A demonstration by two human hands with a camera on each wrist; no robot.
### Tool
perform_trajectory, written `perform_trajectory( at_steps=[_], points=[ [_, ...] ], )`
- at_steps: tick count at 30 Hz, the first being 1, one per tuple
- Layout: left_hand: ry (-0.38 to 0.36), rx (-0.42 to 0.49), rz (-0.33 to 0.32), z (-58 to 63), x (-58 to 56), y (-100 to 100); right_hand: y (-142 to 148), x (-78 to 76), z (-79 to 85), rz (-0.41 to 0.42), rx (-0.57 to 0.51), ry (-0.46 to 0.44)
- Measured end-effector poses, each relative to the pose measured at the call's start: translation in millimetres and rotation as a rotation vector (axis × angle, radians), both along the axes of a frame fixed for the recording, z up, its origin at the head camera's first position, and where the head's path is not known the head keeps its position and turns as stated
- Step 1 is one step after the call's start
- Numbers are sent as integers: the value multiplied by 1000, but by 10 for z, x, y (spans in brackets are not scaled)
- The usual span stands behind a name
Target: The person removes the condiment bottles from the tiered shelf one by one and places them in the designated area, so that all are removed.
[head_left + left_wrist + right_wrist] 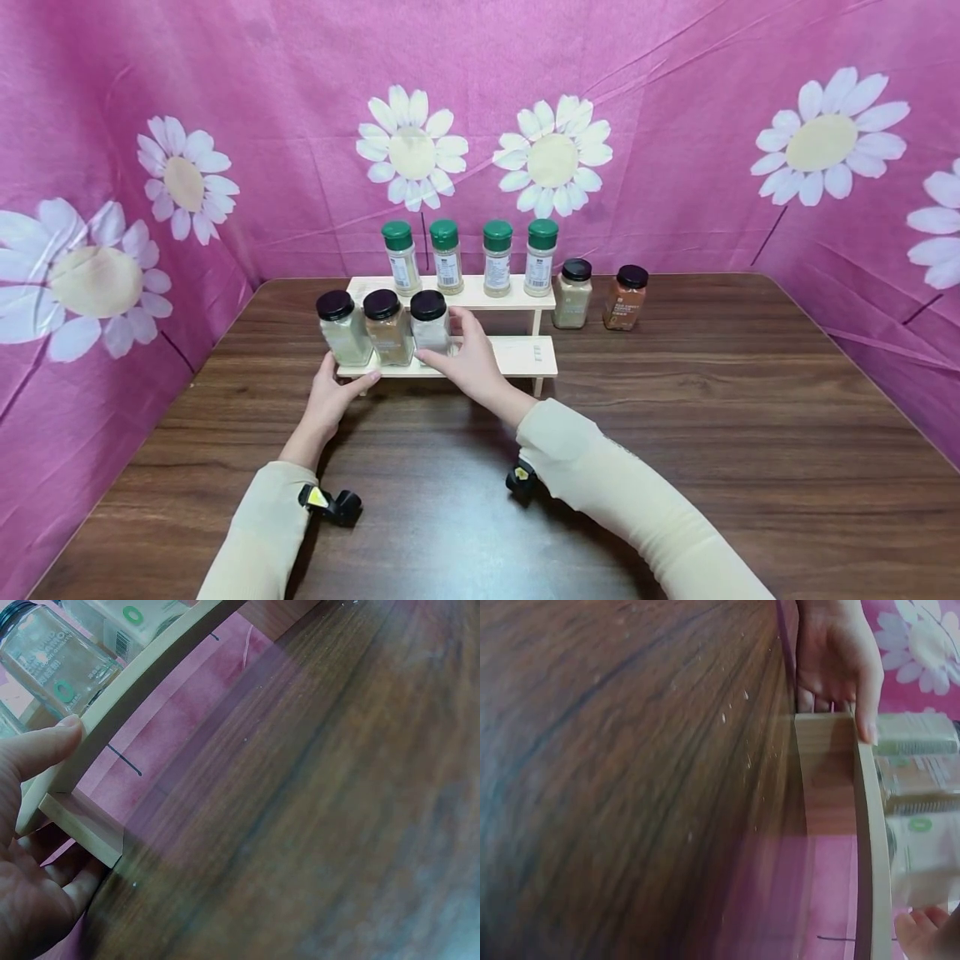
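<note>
A two-tier wooden spice rack stands on the table. My left hand grips the left end of its lower shelf, thumb on the front edge and fingers at the side and below, as the left wrist view shows. My right hand holds a black-lidded spice jar with white contents on that shelf, thumb in front and fingers at its right side. Left of it stand a brown-filled jar and a pale green jar, also black-lidded. In the right wrist view, the right fingers show only partly.
Several green-capped shaker bottles stand along the upper shelf. To the right of the rack, on the table, are a pale green jar and a red-orange jar. A pink flowered cloth hangs behind.
</note>
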State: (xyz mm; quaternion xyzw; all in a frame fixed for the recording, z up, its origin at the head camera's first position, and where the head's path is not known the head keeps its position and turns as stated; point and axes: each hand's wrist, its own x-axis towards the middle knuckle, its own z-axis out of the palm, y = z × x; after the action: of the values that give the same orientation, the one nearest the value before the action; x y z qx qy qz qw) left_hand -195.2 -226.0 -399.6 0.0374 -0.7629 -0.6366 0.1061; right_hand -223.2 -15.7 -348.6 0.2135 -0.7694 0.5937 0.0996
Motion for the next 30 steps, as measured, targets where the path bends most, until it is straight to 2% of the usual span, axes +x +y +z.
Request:
perform_trajectory(
  at_steps=[6, 14, 19, 20, 25, 30],
  points=[
    [2, 2, -3, 4, 5, 4, -101, 29, 0, -114, 59, 44],
    [11, 10, -12, 3, 4, 7, -171, 3, -64, -184, 30, 95],
    [15, 13, -12, 4, 0, 7, -203, -15, -51, -219, 39, 84],
    [14, 13, -12, 3, -1, 7, -204, 14, -6, -225, 49, 62],
    [7, 8, -16, 8, 3, 7, -228, 22, 11, -266, 96, 25],
    [4, 6, -14, 1, 7, 5, -245, 39, 20, -285, 86, 31]
  ],
)
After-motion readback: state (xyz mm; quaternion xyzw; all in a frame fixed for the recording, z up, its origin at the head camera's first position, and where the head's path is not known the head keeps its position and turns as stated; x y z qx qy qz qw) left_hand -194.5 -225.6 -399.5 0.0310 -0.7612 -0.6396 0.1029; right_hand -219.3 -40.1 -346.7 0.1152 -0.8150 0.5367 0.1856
